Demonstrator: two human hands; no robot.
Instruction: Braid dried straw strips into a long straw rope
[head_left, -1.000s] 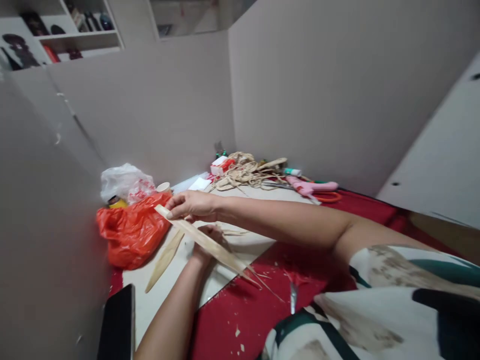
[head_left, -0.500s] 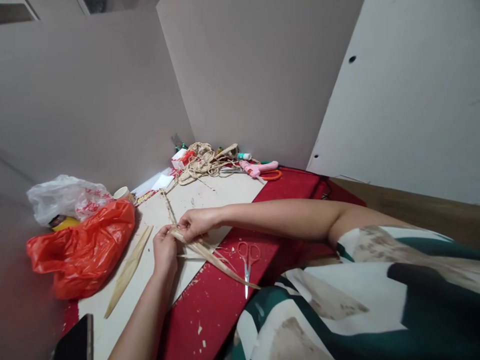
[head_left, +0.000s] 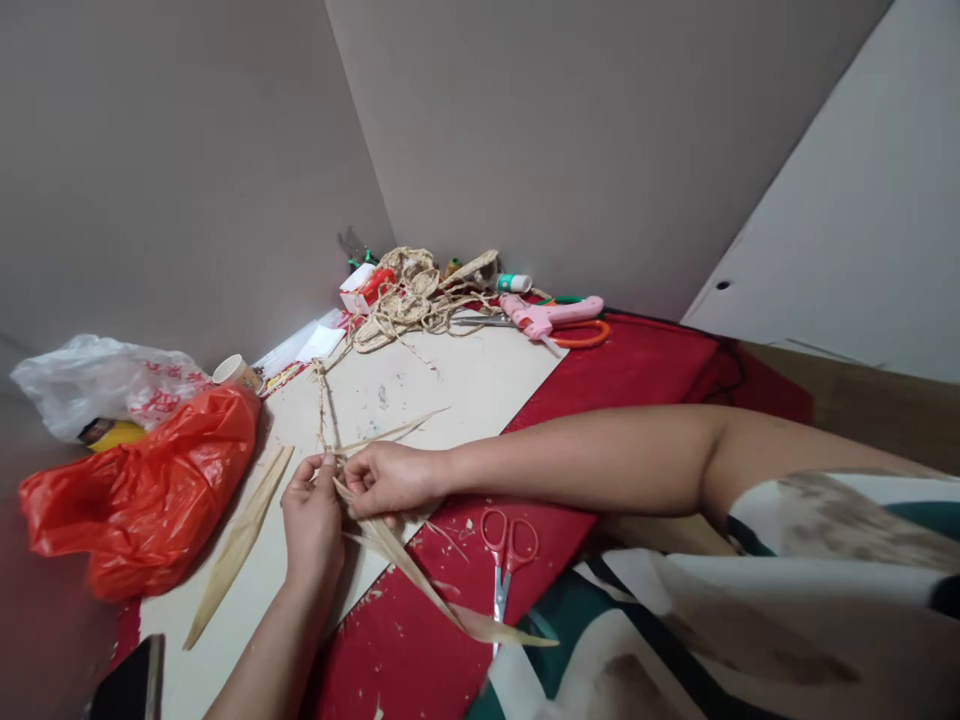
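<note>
My left hand (head_left: pixel 311 515) is closed in a pinch at the near end of a thin braided husk cord (head_left: pixel 322 405). Close beside it, my right hand (head_left: pixel 394 478) pinches a long, pale dried husk strip (head_left: pixel 420 580), which trails toward my lap and across the tips of the scissors. Another narrow strand sticks out past my right hand over the white board. Exactly where the strip meets the cord is hidden by my fingers. To the left of my left hand lies a loose flat husk leaf (head_left: pixel 238 550). Red-handled scissors (head_left: pixel 500 570) rest on the red cloth.
A white board (head_left: pixel 480 380) covers part of the red cloth (head_left: pixel 645 360). Behind are a heap of braided cord (head_left: pixel 412 300), a pink glue gun (head_left: pixel 547 312) and a glue stick (head_left: pixel 514 283). Leftward sit a red plastic bag (head_left: pixel 150 490), a paper cup (head_left: pixel 236 372) and a phone (head_left: pixel 131 680).
My view has shifted slightly. The right hand has moved a little off the left, and the husk strip now reaches farther over my lap. A narrow strand now shows above my right hand.
</note>
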